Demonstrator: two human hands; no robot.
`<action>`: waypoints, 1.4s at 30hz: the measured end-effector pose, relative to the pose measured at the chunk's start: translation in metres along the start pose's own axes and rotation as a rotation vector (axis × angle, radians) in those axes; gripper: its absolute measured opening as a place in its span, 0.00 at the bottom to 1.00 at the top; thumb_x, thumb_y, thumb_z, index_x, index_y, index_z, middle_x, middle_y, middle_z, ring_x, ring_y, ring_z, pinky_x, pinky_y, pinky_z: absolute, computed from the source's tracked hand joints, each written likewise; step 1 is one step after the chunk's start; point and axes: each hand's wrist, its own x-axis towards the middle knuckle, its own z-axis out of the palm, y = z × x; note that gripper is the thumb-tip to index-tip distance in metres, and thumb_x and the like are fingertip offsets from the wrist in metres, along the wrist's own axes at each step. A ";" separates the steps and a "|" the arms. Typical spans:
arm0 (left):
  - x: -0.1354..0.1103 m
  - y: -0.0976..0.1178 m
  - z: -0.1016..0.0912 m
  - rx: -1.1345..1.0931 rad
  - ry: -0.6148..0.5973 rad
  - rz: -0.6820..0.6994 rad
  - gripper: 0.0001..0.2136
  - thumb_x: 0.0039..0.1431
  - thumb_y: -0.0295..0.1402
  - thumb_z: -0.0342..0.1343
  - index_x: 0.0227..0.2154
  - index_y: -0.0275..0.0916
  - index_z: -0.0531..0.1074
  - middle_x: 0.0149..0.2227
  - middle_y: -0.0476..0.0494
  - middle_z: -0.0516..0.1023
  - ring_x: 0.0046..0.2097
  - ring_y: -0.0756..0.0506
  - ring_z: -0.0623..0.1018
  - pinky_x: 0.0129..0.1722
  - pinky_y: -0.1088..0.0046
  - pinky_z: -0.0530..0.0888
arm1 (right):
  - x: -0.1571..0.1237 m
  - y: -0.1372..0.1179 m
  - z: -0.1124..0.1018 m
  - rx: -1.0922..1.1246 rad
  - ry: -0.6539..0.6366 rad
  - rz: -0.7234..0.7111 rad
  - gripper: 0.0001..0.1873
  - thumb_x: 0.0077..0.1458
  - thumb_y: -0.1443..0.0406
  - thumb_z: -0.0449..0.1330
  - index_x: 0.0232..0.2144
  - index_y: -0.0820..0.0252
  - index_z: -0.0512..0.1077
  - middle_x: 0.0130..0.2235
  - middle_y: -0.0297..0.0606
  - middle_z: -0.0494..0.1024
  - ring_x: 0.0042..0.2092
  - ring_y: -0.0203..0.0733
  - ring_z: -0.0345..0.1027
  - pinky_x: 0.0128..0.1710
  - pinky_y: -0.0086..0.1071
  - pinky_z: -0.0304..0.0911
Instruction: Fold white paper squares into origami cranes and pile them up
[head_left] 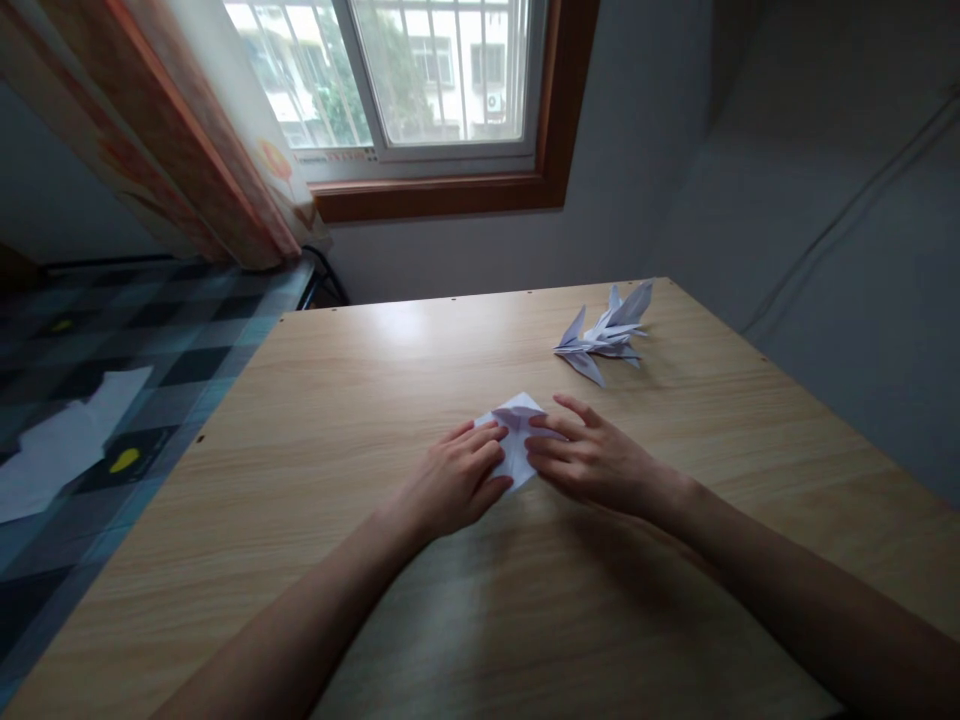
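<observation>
On my feed, white paper [519,455] sits mid-table [360,400], left hand [459,478] loosely spread over one edge, probably so it won't slide. Right hand [589,452] covers the other; can't tell if it's pinching. Folded pieces [604,338] lie further back, I guess for elbow room.

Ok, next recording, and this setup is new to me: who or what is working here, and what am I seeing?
There is no machine: these are a person's bare hands, seen by one head-worn camera looking forward and down. The left hand and right hand rest on a creased white paper on a wooden table; whether either pinches it, I can't tell. Farther back, toward the right, lies a cluster of pointed folded paper pieces. White sheets lie off to the left.
</observation>
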 end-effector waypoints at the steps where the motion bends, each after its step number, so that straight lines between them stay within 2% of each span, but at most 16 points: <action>1: 0.000 -0.001 0.000 -0.009 -0.008 0.004 0.07 0.61 0.36 0.54 0.37 0.38 0.71 0.56 0.35 0.74 0.58 0.39 0.73 0.60 0.54 0.67 | 0.000 0.001 -0.001 -0.016 -0.008 -0.001 0.11 0.62 0.72 0.54 0.39 0.57 0.76 0.46 0.40 0.80 0.56 0.49 0.66 0.64 0.52 0.49; 4: -0.002 -0.003 0.001 -0.049 -0.031 0.031 0.07 0.59 0.36 0.55 0.37 0.39 0.70 0.56 0.35 0.73 0.59 0.39 0.72 0.61 0.54 0.65 | 0.002 0.002 -0.003 -0.063 -0.061 0.002 0.10 0.62 0.71 0.55 0.35 0.56 0.76 0.45 0.38 0.81 0.57 0.50 0.65 0.65 0.56 0.44; 9: -0.005 -0.003 -0.003 -0.096 -0.083 0.097 0.08 0.59 0.34 0.54 0.40 0.39 0.69 0.57 0.38 0.73 0.60 0.40 0.70 0.63 0.55 0.63 | 0.007 0.002 -0.008 -0.021 -0.155 0.042 0.10 0.59 0.72 0.57 0.30 0.56 0.75 0.33 0.37 0.81 0.52 0.49 0.70 0.66 0.58 0.39; 14: -0.004 0.000 -0.007 -0.093 -0.117 0.114 0.06 0.62 0.33 0.51 0.39 0.39 0.70 0.57 0.39 0.73 0.59 0.40 0.72 0.62 0.55 0.64 | 0.024 0.003 -0.012 0.026 -0.238 0.105 0.10 0.58 0.74 0.56 0.30 0.58 0.75 0.30 0.38 0.81 0.46 0.47 0.72 0.64 0.61 0.38; 17: -0.003 0.002 -0.007 -0.080 -0.107 0.102 0.07 0.64 0.36 0.51 0.37 0.39 0.70 0.56 0.39 0.74 0.57 0.40 0.73 0.62 0.55 0.64 | 0.031 0.003 -0.009 0.024 -0.265 0.110 0.10 0.59 0.74 0.56 0.32 0.58 0.75 0.31 0.39 0.81 0.43 0.47 0.72 0.64 0.62 0.38; 19: -0.003 0.003 -0.005 -0.063 -0.098 0.088 0.09 0.63 0.40 0.53 0.36 0.38 0.70 0.55 0.38 0.74 0.57 0.39 0.73 0.62 0.54 0.64 | 0.030 0.003 -0.005 0.020 -0.218 0.122 0.08 0.60 0.72 0.56 0.37 0.58 0.75 0.36 0.40 0.81 0.47 0.48 0.71 0.64 0.63 0.37; 21: -0.004 0.003 -0.004 -0.049 -0.101 0.079 0.12 0.62 0.41 0.54 0.40 0.38 0.71 0.55 0.37 0.74 0.57 0.39 0.73 0.61 0.54 0.64 | 0.025 0.003 -0.001 0.012 -0.116 0.164 0.11 0.58 0.70 0.60 0.44 0.57 0.74 0.47 0.46 0.78 0.56 0.53 0.65 0.64 0.63 0.36; 24: -0.005 0.003 -0.003 -0.017 -0.119 0.096 0.17 0.64 0.42 0.52 0.51 0.41 0.70 0.57 0.38 0.72 0.58 0.38 0.72 0.61 0.53 0.64 | 0.013 0.004 0.009 0.025 0.077 0.350 0.32 0.52 0.66 0.66 0.58 0.56 0.63 0.64 0.52 0.60 0.66 0.61 0.50 0.64 0.62 0.39; 25: -0.005 0.002 -0.003 -0.002 -0.125 0.102 0.17 0.64 0.42 0.52 0.53 0.43 0.69 0.57 0.39 0.71 0.59 0.38 0.71 0.61 0.53 0.64 | 0.009 0.005 0.013 0.051 0.139 0.449 0.40 0.51 0.65 0.67 0.62 0.55 0.56 0.66 0.53 0.55 0.67 0.61 0.47 0.64 0.61 0.43; 27: -0.006 0.002 -0.003 0.025 -0.136 0.108 0.17 0.65 0.41 0.50 0.55 0.47 0.69 0.58 0.40 0.70 0.60 0.38 0.70 0.62 0.53 0.63 | 0.002 0.008 0.022 0.142 0.215 0.611 0.49 0.50 0.62 0.68 0.67 0.56 0.45 0.67 0.55 0.52 0.68 0.60 0.46 0.62 0.58 0.51; 29: -0.006 0.003 -0.003 0.031 -0.145 0.107 0.17 0.66 0.40 0.50 0.55 0.48 0.70 0.59 0.40 0.70 0.61 0.38 0.69 0.62 0.53 0.62 | -0.002 0.011 0.030 0.209 0.199 0.681 0.48 0.52 0.61 0.66 0.67 0.59 0.44 0.66 0.56 0.52 0.67 0.59 0.47 0.61 0.55 0.55; 32: -0.005 0.004 -0.004 0.021 -0.160 0.101 0.17 0.66 0.39 0.49 0.55 0.48 0.70 0.60 0.42 0.70 0.62 0.38 0.68 0.62 0.52 0.62 | -0.003 0.011 0.038 0.172 0.117 0.626 0.34 0.56 0.63 0.62 0.63 0.62 0.56 0.65 0.56 0.56 0.67 0.57 0.50 0.63 0.52 0.54; 34: -0.004 0.005 -0.005 0.016 -0.173 0.100 0.17 0.66 0.39 0.49 0.55 0.47 0.70 0.61 0.44 0.70 0.63 0.38 0.67 0.62 0.52 0.62 | -0.002 0.009 0.038 0.066 0.082 0.553 0.28 0.60 0.65 0.58 0.61 0.63 0.61 0.66 0.56 0.55 0.68 0.57 0.46 0.65 0.53 0.50; 38: -0.002 0.005 -0.006 0.019 -0.191 0.102 0.17 0.66 0.39 0.48 0.55 0.45 0.70 0.61 0.45 0.70 0.63 0.37 0.66 0.62 0.50 0.61 | -0.001 0.006 0.033 -0.124 0.079 0.456 0.30 0.62 0.66 0.54 0.64 0.66 0.56 0.69 0.56 0.47 0.71 0.58 0.33 0.67 0.59 0.37; 40: -0.002 0.005 -0.005 0.024 -0.185 0.104 0.17 0.66 0.39 0.48 0.56 0.46 0.70 0.61 0.46 0.70 0.63 0.37 0.67 0.62 0.51 0.61 | -0.001 0.008 0.032 -0.122 0.049 0.374 0.29 0.63 0.67 0.52 0.65 0.67 0.55 0.69 0.55 0.48 0.71 0.56 0.33 0.67 0.58 0.36; 42: -0.003 0.004 -0.005 0.029 -0.175 0.109 0.17 0.66 0.38 0.48 0.56 0.46 0.69 0.61 0.45 0.70 0.63 0.38 0.67 0.62 0.51 0.61 | -0.001 0.012 0.032 -0.062 -0.018 0.278 0.28 0.65 0.67 0.50 0.65 0.67 0.54 0.68 0.53 0.52 0.70 0.53 0.38 0.68 0.54 0.40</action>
